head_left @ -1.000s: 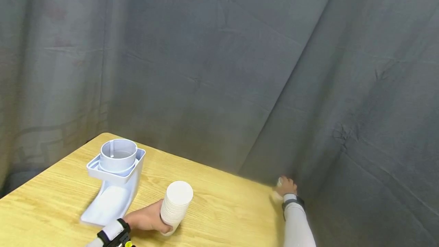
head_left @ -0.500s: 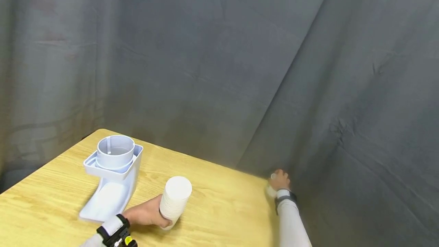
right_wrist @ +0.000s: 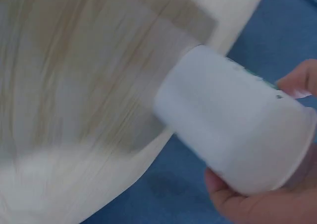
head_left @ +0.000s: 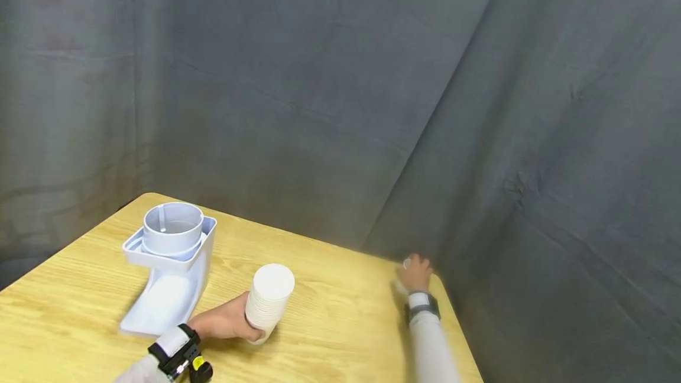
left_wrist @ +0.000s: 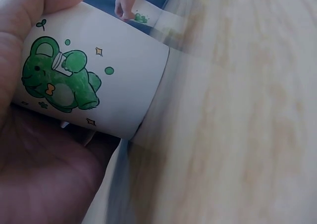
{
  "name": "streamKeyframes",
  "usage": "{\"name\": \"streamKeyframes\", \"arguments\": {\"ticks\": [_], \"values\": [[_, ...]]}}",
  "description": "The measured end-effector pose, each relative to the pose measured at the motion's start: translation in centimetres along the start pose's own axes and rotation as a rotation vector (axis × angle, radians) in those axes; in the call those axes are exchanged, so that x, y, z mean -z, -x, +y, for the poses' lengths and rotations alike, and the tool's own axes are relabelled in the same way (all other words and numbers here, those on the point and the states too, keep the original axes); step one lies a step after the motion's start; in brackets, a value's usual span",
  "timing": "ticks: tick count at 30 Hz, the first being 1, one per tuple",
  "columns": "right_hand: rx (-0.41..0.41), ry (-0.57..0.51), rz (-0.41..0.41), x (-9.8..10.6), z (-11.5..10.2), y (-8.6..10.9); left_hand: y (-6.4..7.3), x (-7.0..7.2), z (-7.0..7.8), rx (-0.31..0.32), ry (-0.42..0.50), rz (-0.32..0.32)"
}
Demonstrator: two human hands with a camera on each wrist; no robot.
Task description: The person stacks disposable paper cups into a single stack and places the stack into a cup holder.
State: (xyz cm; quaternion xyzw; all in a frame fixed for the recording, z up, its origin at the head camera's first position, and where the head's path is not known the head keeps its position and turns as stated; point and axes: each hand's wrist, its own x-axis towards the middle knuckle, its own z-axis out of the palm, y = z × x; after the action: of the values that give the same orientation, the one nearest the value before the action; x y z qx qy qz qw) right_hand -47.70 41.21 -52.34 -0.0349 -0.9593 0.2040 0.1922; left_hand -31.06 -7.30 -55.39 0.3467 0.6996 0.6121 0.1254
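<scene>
My left hand (head_left: 226, 318) grips a tall stack of nested white paper cups (head_left: 271, 294) upright near the front middle of the table. In the left wrist view, the lowest paper cup (left_wrist: 116, 60) shows a green cartoon animal print, its base close to the wood. Out by the far right corner, my right hand (head_left: 416, 273) holds a single white paper cup (right_wrist: 223, 115) between thumb and fingers. The right wrist view shows that cup just at the tabletop; whether its base touches cannot be told. Part of its green print is hidden.
A pale plastic stand (head_left: 172, 294) with a round ring holder (head_left: 172, 229) on top stands left of the stack. The wooden table (head_left: 330, 312) ends at a grey curtain (head_left: 298, 105) behind and on the right.
My right hand has moved left with its paper cup, away from the table's right corner. The left hand stays on the stack of cups. The head view has shifted slightly.
</scene>
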Motion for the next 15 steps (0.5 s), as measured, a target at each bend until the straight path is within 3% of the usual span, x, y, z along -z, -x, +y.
{"name": "streamKeyframes", "arguments": {"ticks": [9,15], "values": [[-0.072,-0.069,-0.105,1.2,-3.7,2.1,-0.2,0.1,0.3,0.001,-0.029,0.01],[-0.104,-0.137,-0.088,1.4,-6.0,3.5,0.2,0.4,0.1,-0.013,-0.017,0.014]]}}
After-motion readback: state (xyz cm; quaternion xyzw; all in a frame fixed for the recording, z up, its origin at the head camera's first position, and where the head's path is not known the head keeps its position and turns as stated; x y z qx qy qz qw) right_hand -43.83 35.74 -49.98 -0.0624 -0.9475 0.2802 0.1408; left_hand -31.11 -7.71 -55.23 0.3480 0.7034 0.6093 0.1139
